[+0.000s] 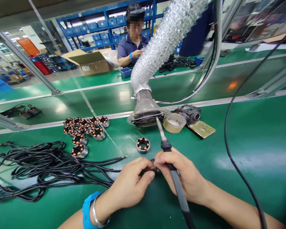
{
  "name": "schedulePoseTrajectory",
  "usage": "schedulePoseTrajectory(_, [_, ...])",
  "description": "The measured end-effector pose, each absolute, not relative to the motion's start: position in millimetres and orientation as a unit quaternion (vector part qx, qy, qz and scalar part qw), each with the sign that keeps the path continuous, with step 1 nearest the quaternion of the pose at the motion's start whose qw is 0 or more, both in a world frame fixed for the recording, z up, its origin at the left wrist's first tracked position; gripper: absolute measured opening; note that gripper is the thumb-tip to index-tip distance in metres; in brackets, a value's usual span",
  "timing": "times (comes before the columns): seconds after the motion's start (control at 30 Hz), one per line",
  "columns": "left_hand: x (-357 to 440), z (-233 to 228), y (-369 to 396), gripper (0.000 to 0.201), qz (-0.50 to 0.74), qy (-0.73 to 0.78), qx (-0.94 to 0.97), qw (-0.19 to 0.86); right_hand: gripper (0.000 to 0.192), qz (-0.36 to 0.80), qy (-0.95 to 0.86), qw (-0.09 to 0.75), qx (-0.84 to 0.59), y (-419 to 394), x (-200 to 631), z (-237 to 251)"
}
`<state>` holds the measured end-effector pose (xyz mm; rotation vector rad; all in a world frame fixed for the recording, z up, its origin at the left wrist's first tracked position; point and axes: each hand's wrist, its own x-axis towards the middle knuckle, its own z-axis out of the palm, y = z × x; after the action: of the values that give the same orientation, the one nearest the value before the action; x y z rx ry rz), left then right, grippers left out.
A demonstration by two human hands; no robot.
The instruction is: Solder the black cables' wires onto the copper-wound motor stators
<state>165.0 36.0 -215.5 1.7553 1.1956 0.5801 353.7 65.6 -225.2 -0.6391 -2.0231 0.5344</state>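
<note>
My left hand is closed in a pinch on the end of a black cable, mostly hidden by the fingers; a bit of dark and reddish wire shows between the hands. My right hand is wrapped round a soldering iron, its tip pointing up and away from me. The right thumb and forefinger also meet the wire at my left fingertips. Just beyond the hands stands a copper-wound motor stator with thin wire leads sticking out. A tangle of black cables lies to the left.
Several more stators are grouped at the back left. A fume extractor hood hangs from a silver duct. Beside it are a tape roll and a soldering iron stand. A co-worker sits across the bench.
</note>
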Motion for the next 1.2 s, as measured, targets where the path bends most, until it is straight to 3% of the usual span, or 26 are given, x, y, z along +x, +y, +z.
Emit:
schedulePoseTrajectory(0.27, [159.8,-224.9,54.6,0.019,0.249,0.469,0.562,0.634,0.025,0.227,-0.86,0.394,-0.23,78.8,367.6,-232.6])
schedulePoseTrajectory(0.8, [170.0,-229.5,61.7,0.024,0.315,0.477,0.516,0.638,0.028,0.153,-0.84,0.469,-0.227,76.0,355.6,-237.4])
schedulePoseTrajectory(1.1, [170.7,-243.0,81.3,0.02,0.353,0.534,0.465,0.611,0.048,0.201,-0.747,0.523,-0.358,62.6,380.1,-229.7])
schedulePoseTrajectory(1.2, [170.0,-247.0,82.6,0.019,0.34,0.54,0.454,0.622,0.038,0.208,-0.733,0.519,-0.389,57.9,387.0,-223.7])
